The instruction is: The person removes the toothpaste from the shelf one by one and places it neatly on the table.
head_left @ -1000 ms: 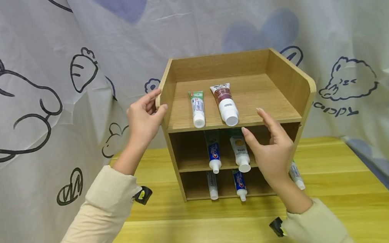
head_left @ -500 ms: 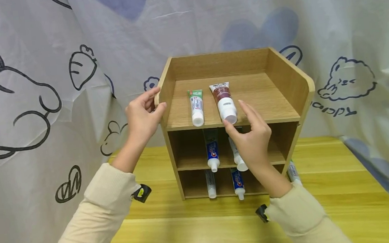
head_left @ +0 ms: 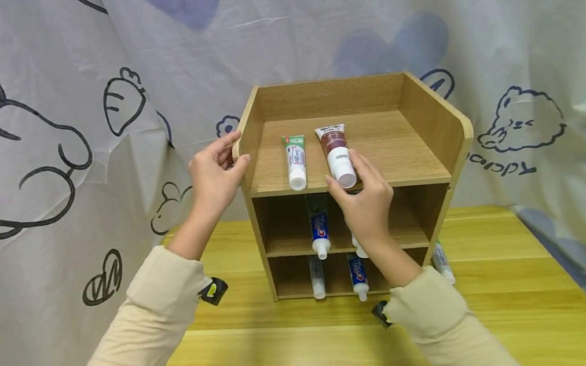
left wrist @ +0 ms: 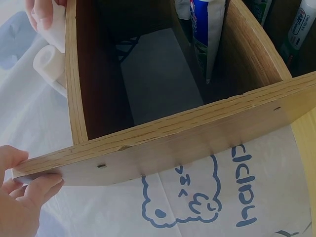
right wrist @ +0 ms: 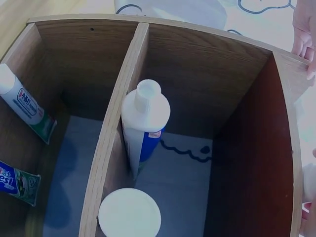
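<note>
My left hand [head_left: 216,175] holds the front edge of the left side panel of a wooden shelf unit [head_left: 335,98]. In the left wrist view, its thumb and fingers [left wrist: 44,190] lie on either side of that panel. On the top shelf, my right hand [head_left: 368,202] pinches the white cap of a brown-and-white squeeze tube [head_left: 335,141], thumb on one side and fingers on the other. To the left of this tube lies a green-and-white toothpaste tube [head_left: 296,160], cap toward me. Part of the middle shelf, with a white-capped tube [right wrist: 129,215], is behind my right hand in the head view.
A blue toothpaste tube [head_left: 320,227] lies on the middle shelf. Below it are a grey-white tube [head_left: 317,277] and another blue toothpaste tube [head_left: 357,273]. One more tube [head_left: 442,264] lies on the yellow wooden table [head_left: 245,350] to the unit's right. A printed curtain [head_left: 291,38] hangs behind.
My right hand has moved left and inward from the unit's right half, and its thumb and fingers have closed around the brown-and-white tube's cap. My left hand has stayed on the panel.
</note>
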A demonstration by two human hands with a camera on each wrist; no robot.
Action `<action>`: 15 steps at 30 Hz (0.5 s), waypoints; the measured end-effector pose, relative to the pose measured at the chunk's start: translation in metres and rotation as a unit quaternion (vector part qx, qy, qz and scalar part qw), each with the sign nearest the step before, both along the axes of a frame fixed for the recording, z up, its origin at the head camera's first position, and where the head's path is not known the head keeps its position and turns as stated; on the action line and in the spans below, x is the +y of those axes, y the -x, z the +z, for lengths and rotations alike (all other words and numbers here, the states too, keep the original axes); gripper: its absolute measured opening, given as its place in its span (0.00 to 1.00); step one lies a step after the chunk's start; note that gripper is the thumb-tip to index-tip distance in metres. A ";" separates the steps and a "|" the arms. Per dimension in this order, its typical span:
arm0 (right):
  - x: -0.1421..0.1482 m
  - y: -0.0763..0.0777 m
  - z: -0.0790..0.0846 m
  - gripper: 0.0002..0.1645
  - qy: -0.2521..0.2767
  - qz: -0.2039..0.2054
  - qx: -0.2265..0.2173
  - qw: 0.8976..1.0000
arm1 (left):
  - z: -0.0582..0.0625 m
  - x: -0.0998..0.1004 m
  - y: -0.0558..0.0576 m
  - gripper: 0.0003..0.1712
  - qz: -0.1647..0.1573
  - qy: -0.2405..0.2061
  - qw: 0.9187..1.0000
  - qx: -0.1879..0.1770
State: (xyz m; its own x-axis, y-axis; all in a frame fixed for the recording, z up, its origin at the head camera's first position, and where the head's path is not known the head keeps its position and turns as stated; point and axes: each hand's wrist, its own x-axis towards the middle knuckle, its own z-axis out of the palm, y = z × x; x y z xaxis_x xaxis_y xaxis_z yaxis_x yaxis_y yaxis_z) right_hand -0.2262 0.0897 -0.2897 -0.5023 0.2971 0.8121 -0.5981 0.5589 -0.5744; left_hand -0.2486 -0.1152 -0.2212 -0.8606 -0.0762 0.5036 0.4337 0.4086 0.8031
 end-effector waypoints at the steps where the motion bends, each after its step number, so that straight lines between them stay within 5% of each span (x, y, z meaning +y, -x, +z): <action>1: -0.001 0.000 0.000 0.30 0.004 -0.001 -0.002 1.000 | 0.000 0.000 0.000 0.23 0.000 -0.001 1.000 -0.001; 15: -0.009 0.004 0.004 0.28 0.010 -0.027 -0.032 0.999 | -0.002 0.001 0.001 0.23 0.004 -0.002 1.000 0.008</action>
